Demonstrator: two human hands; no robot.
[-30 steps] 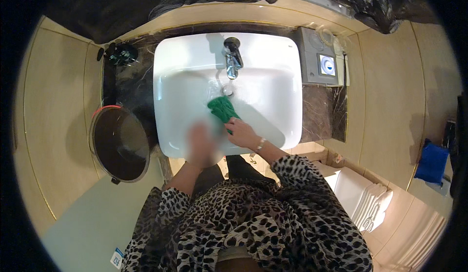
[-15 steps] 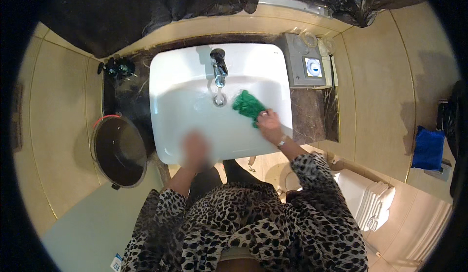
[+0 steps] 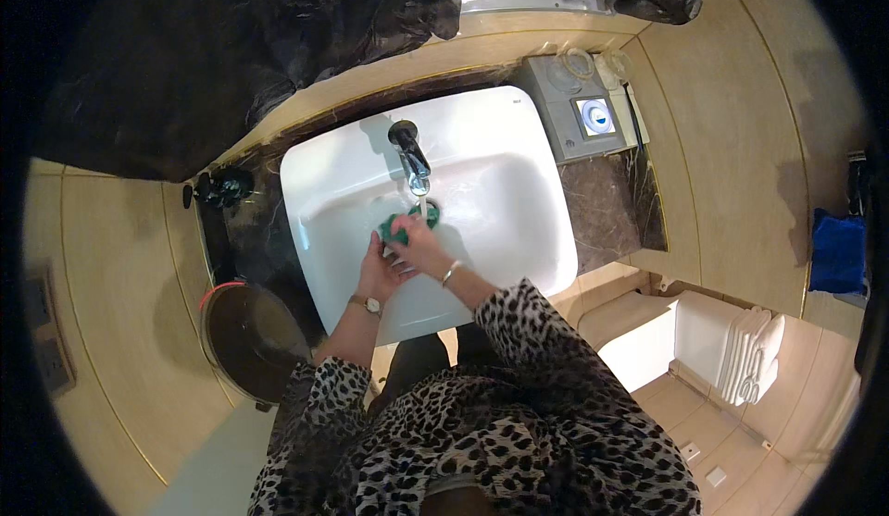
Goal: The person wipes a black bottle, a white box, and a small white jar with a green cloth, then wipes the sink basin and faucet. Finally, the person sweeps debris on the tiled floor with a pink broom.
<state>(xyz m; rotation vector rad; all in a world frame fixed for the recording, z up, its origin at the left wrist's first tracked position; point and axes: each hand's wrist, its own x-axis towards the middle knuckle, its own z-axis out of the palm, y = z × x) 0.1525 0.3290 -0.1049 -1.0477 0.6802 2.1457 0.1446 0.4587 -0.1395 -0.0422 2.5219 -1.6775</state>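
A wet, crumpled green cloth (image 3: 393, 232) is bunched up over the white sink basin (image 3: 519, 206), close to the drain. My right hand (image 3: 424, 249) grips it from above, fingers curled into it. Below and to its left, my left hand (image 3: 378, 273) cups the cloth's near side, thumb up against it and some fingers reaching under my right hand. From the chrome faucet (image 3: 410, 155) a thin stream of water runs down beside the cloth and my right fingers. Parts of the cloth are hidden by both hands.
A dark round bucket (image 3: 248, 342) with a red rim piece stands left of the sink. A grey device with a lit screen (image 3: 595, 117) sits on the dark marble counter at right. Folded white towels (image 3: 752, 354) lie lower right; a blue cloth (image 3: 836, 252) hangs on the far right.
My right hand has brought the green cloth leftward from the basin's right side to beneath the faucet. My left hand has moved up to meet it. The view has tilted.
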